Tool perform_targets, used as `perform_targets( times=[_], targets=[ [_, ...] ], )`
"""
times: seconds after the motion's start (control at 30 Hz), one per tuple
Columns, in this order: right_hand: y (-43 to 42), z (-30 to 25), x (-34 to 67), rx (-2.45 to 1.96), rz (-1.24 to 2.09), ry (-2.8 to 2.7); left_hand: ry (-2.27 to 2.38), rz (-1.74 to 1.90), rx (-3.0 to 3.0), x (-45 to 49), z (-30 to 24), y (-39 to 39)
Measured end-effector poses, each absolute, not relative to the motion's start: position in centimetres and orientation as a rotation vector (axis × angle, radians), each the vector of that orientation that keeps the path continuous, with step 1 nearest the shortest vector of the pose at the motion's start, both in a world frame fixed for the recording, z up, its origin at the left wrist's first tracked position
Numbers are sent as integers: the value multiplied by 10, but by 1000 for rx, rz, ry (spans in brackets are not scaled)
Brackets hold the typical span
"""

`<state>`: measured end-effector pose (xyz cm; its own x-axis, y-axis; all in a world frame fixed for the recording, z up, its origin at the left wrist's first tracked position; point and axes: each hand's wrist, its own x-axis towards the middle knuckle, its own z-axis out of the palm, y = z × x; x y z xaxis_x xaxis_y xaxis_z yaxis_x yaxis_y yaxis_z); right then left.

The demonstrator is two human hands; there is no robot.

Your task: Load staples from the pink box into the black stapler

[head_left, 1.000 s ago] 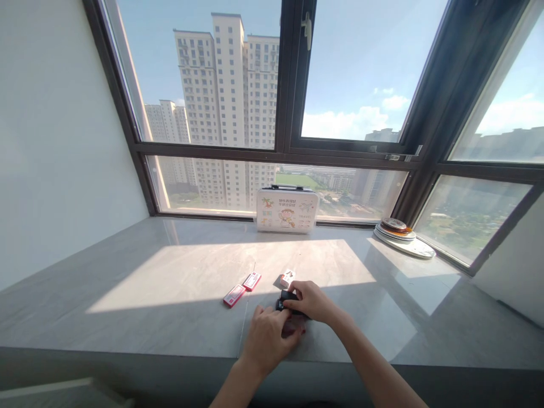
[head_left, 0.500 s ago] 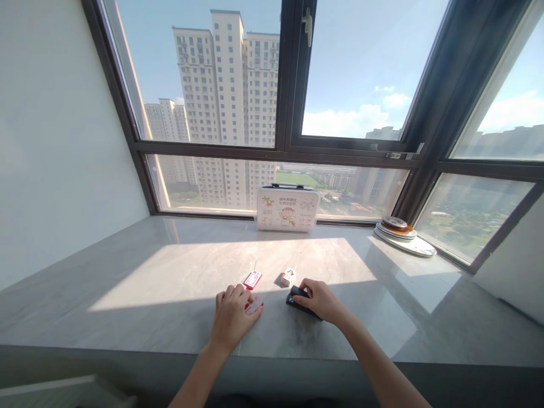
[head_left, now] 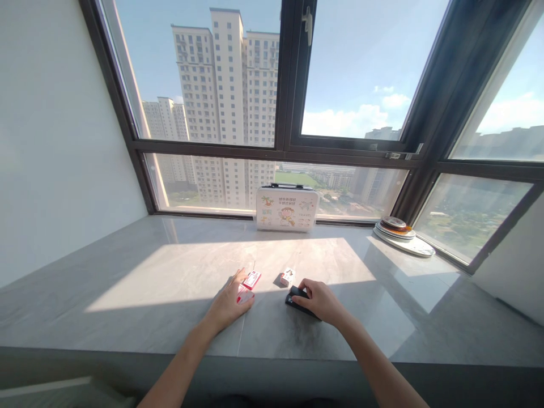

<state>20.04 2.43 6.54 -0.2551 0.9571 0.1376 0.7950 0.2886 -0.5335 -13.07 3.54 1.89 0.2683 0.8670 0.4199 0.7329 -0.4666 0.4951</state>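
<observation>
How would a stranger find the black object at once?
From the white case at the window, come nearer, past the small white box. There the right hand holds the black object, elongated, unlike the white-and-red boxes nearby.

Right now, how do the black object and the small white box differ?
The black object is dark and long, while the small white box is pale and compact. The right hand grips the black object; no hand touches the small white box. Both are on the near side of the white case.
</observation>
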Motion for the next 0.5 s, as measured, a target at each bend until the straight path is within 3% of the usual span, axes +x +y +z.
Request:
perform_targets(
  times=[0.3, 0.5],
  targets=[
    [18, 72, 198, -1599, 481, -2130, 1589, 701, 2545, -102, 11, 37],
    [11, 70, 205, -1635, 527, -2061, 1647, 799, 2618, -63, 5, 35]
  ],
)
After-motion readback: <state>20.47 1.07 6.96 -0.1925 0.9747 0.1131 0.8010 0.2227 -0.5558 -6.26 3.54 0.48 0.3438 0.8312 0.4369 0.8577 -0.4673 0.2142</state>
